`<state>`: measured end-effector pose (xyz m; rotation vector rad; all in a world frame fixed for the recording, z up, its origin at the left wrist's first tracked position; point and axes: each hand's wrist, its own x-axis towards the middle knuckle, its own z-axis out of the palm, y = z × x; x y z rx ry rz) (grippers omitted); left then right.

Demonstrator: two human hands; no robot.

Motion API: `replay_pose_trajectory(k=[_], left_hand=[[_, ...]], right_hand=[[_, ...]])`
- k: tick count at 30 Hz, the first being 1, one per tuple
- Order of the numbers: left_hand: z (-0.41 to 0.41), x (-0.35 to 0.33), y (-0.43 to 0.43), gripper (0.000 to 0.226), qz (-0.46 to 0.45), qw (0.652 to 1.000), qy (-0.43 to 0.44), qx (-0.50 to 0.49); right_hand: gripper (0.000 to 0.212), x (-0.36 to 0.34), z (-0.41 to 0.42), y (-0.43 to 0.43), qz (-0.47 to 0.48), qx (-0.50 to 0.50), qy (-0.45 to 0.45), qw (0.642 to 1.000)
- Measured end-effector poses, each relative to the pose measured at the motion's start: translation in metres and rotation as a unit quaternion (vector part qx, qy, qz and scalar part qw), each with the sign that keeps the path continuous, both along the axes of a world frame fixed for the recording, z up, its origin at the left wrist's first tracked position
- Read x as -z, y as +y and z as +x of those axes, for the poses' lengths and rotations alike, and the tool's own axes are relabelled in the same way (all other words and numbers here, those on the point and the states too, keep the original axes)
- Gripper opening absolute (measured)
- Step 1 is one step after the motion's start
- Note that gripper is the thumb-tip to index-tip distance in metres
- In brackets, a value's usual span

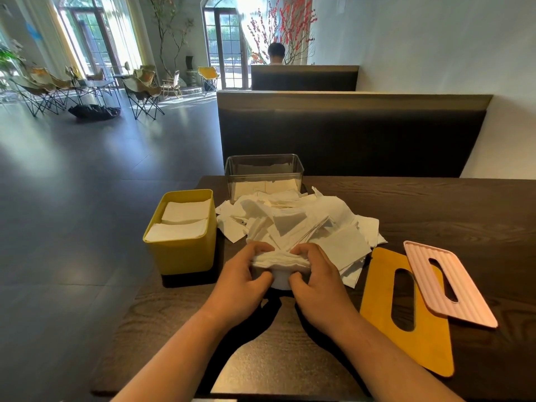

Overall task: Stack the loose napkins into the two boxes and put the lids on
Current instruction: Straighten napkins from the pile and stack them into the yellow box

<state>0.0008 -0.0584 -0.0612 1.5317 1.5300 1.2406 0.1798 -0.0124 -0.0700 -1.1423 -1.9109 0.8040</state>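
- Centrally, napkin pile (290,219): loose white sheets heaped on a dark wooden table (435,204); every entry below is placed against this pile.
- Napkin stack (280,261): a small gathered bundle at the pile's near edge, held between both hands. Whether it rests on the table cannot be told.
- Left hand (243,274): on the stack's left end, fingers curled over the top, thumb on the near side, gripping it.
- Right hand (316,274): on the stack's right end, fingers curled over the top, thumb on the near side, gripping it.
- Yellow box (185,250): just left of the pile, upright, lid off, with white napkins inside up to near the rim.
- Clear box (264,169): directly behind the pile, touching its far edge, lid off, with a low layer of napkins at the bottom.
- Yellow lid (377,300): just right of the pile, flat on the table, with an oval slot.
- Pink lid (470,300): right of the pile, ribbed and slotted, lying partly over the yellow lid's far right part.
- Bench (348,134): dark and padded, beyond the pile, behind the clear box.
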Motion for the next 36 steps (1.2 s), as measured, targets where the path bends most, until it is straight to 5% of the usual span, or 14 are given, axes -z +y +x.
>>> replay_pose_trajectory(k=[7, 21, 25, 31, 36], left_hand=[[0.0, -0.003, -0.003, 0.06, -0.032, 0.999, 0.011, 0.026], [-0.028, -0.062, -0.014, 0.03, -0.007, 0.997, -0.072, -0.037], [-0.06, -0.09, -0.015, 0.03, 0.026, 0.993, -0.044, -0.106], [-0.115, -0.121, 0.001, 0.033, -0.003, 0.984, -0.034, -0.176], [-0.162, -0.12, 0.026, 0.03, -0.058, 0.977, -0.015, -0.205]], right_hand=[[0.051, -0.001, -0.003, -0.002, -0.042, -0.031, -0.058, 0.997], [0.041, -0.064, -0.021, -0.003, -0.076, -0.065, 0.049, 0.994], [0.036, -0.097, -0.051, -0.001, -0.091, -0.097, 0.062, 0.989], [0.027, -0.136, -0.113, 0.03, -0.074, -0.114, -0.034, 0.99], [0.022, -0.141, -0.165, 0.069, -0.162, -0.112, -0.016, 0.98]])
